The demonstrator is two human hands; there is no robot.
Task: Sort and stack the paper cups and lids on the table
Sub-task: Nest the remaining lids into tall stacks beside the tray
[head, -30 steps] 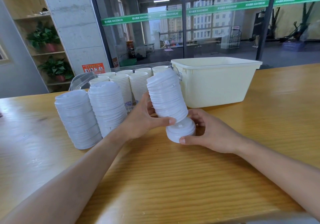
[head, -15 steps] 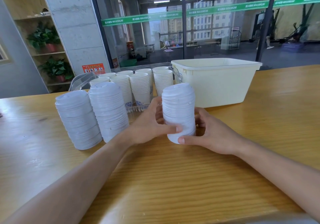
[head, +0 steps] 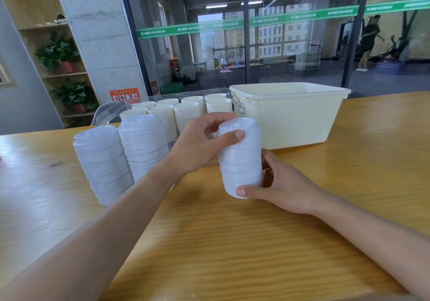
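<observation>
Lid stack (head: 240, 158) — white, ribbed, upright on the table (head: 232, 242) — gripped between both hands: left hand (head: 200, 144) pinching its top, right hand (head: 283, 186) curled round its base.

lid stacks (head: 240, 158) white, ribbed | paper cups (head: 186, 114) cream-white, blue print low on one | bin (head: 290, 112) pale yellow | table (head: 232, 242) honey-yellow wood grain | band on glass (head: 232, 25) green, white lettering, upper frame

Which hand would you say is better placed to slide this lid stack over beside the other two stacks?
Probably the left hand: its grip is high on the held lid stack, on the side facing the two standing stacks. The right hand steadies the base.
</observation>
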